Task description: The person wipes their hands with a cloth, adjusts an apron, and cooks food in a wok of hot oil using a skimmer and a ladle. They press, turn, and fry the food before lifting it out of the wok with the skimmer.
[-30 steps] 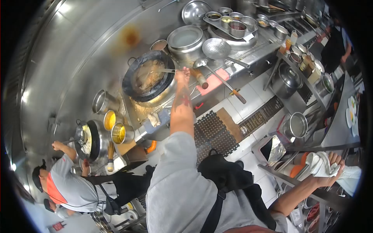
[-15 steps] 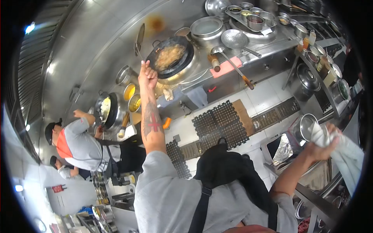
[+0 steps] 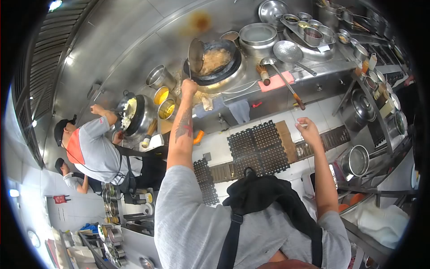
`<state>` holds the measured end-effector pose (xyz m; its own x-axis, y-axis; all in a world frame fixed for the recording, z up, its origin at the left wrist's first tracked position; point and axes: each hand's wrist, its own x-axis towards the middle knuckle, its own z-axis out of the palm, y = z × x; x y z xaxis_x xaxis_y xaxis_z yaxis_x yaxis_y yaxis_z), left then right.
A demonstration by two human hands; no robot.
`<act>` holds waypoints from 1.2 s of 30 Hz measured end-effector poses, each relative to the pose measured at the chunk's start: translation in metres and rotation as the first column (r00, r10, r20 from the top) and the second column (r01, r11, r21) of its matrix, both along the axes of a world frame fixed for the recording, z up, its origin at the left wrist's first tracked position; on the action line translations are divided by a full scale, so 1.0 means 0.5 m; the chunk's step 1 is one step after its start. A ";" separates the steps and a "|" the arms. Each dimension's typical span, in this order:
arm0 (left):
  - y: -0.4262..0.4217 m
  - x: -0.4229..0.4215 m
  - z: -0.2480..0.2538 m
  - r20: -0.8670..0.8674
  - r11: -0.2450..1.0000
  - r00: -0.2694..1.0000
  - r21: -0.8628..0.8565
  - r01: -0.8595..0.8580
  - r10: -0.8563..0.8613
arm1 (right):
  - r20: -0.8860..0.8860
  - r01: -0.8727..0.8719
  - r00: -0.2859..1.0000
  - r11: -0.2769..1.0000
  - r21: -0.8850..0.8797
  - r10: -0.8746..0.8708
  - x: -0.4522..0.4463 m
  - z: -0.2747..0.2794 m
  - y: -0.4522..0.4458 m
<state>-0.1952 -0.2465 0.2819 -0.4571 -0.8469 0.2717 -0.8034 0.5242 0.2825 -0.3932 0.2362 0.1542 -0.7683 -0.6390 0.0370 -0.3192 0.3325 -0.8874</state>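
My left hand [image 3: 189, 86] is closed round the handle of a wide round strainer [image 3: 195, 55], which is tilted up at the left edge of a dark wok [image 3: 233, 67]. Brown food [image 3: 215, 61] lies in the wok. My right hand [image 3: 308, 130] is raised over the floor, fingers apart and bent, with nothing in it. A white cloth [image 3: 383, 223] lies on the rack at the lower right, away from that hand.
A ladle [image 3: 286, 81], brush [image 3: 263, 75], pink cloth [image 3: 277, 82] and perforated strainer [image 3: 288, 51] are on the counter. Yellow-filled pots [image 3: 167, 109] stand left of the wok. A co-worker [image 3: 96, 145] tends another wok [image 3: 139, 114]; a second person [image 3: 74, 179] is behind.
The round strainer has moved right to the wok's edge with my left hand. My right hand has let go of the white cloth and moved left, over the floor. The view has shifted.
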 end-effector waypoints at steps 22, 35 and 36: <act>-0.154 -0.060 0.012 0.373 0.983 0.913 -0.015 0.184 -0.165 | -0.217 0.072 0.976 0.934 0.351 0.006 -0.321 -0.182 -0.344; -0.263 -0.200 -0.104 0.026 0.995 0.999 0.095 0.020 -0.023 | 0.082 -0.201 0.977 0.980 0.012 0.199 -0.120 0.214 -0.559; -0.241 -0.196 -0.081 -0.018 0.984 0.998 0.169 0.058 -0.056 | 0.060 -0.192 0.980 0.980 0.059 0.188 -0.111 0.207 -0.576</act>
